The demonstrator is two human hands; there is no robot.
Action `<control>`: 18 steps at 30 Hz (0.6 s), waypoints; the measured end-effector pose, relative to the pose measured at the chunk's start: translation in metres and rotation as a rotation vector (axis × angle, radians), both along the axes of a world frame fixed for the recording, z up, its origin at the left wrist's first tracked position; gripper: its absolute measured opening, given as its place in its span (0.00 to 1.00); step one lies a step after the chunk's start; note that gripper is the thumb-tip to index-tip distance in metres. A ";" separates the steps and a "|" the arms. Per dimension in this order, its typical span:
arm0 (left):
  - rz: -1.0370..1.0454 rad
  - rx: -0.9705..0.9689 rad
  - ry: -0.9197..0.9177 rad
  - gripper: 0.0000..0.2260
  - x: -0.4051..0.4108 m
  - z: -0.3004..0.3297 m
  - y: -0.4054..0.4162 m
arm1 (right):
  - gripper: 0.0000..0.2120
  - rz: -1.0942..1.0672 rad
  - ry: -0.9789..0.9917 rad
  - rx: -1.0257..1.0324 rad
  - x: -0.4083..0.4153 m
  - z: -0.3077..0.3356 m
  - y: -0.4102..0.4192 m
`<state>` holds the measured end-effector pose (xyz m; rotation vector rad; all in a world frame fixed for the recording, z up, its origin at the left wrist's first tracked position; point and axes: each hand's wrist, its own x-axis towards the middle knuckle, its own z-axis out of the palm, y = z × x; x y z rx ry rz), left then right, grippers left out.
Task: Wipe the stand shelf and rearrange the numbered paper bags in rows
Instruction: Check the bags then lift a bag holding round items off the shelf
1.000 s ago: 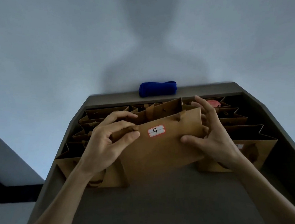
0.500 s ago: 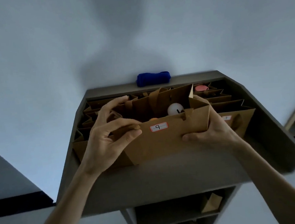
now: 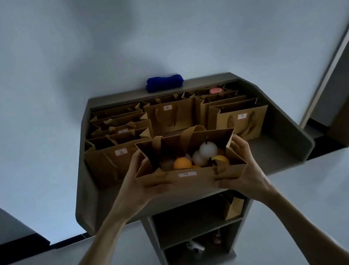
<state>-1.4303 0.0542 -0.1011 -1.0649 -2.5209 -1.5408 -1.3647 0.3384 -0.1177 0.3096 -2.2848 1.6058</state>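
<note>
We hold the paper bag with the blurred label (image 3: 187, 174) between both hands over the front edge of the stand's top shelf (image 3: 275, 153), its mouth open toward us. Our left hand (image 3: 141, 182) grips the bag's left end, thumb curled across the front face and fingers wrapped round the side; our right hand (image 3: 246, 174) grips the right end the same way, thumb on the front and fingertips hooked over the top corner. Inside the bag lie several balls, among them a white ball (image 3: 208, 149) and an orange ball (image 3: 182, 163) (the digit on the label is too smeared to read here). Along the shelf's left edge stands a row of bags, the nearest being the bag marked 2 (image 3: 111, 164), just beside our left hand. Toward the back edge, at the middle, stands the bag marked 4 (image 3: 169, 118). Near the right edge stands another row, fronted by a bag with a small label (image 3: 241, 118), well apart from our right hand. A rolled blue cloth (image 3: 165, 83) rests on the shelf's back rim against the wall. Below, a lower shelf (image 3: 195, 220) carries one more small bag (image 3: 235, 208) at its right end.
</note>
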 end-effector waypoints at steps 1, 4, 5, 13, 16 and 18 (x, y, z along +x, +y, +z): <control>-0.016 0.005 -0.026 0.31 0.001 0.000 0.001 | 0.49 -0.001 -0.011 -0.005 0.002 0.001 0.000; -0.055 0.067 -0.130 0.29 0.006 0.000 0.003 | 0.49 -0.005 -0.025 -0.032 0.009 0.005 0.001; -0.043 0.103 -0.158 0.30 0.010 0.000 0.006 | 0.49 -0.003 -0.036 -0.049 0.012 0.004 0.002; 0.027 0.315 -0.527 0.45 0.058 -0.031 0.026 | 0.50 -0.009 -0.212 -0.146 0.061 -0.032 0.021; 0.037 0.269 -0.570 0.50 0.078 -0.048 0.036 | 0.50 -0.025 -0.270 -0.158 0.085 -0.051 0.030; 0.031 0.239 -0.605 0.53 0.092 -0.060 0.043 | 0.49 -0.027 -0.309 -0.166 0.101 -0.063 0.037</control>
